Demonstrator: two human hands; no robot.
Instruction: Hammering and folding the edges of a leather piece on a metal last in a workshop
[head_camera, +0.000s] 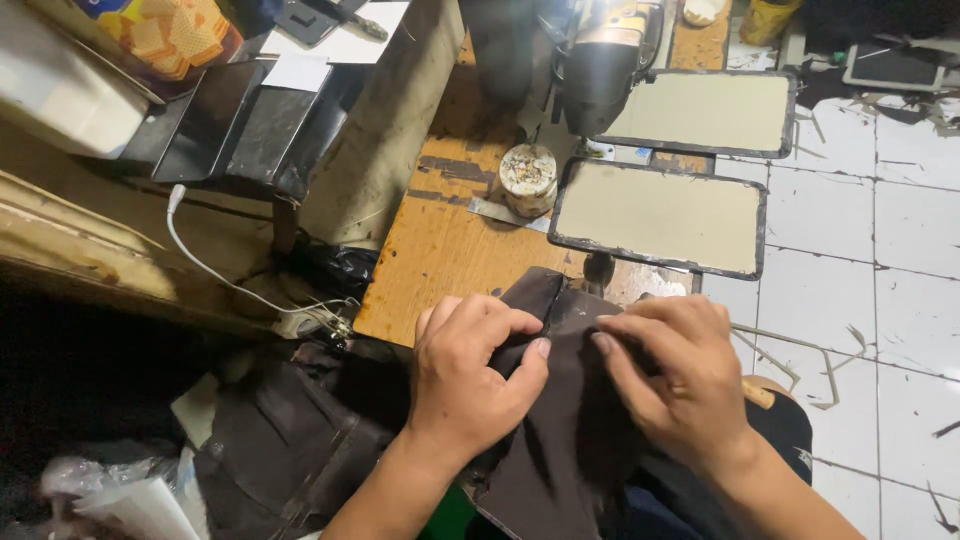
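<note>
Head view: both hands on dark brown fabric piece (560, 430) lying over near edge of wooden bench (440, 250), draped toward person's lap. Left hand (470, 380) fingers closed, pinching fabric fold at its centre seam, thumb underneath. Right hand (680, 370) just beside it, fingers curled, pressing and gripping same fold from other side; the 2 hands nearly touch. Beyond fabric on bench: round tin (528, 178), metal ruler (505, 213) beside it, 2 dark-framed beige boards (660, 215), sewing machine (600, 60) farther back. Left of fabric: white cable (215, 270), more dark cloth (290, 440). Right of fabric: white tiled floor (880, 300) with scraps
</note>
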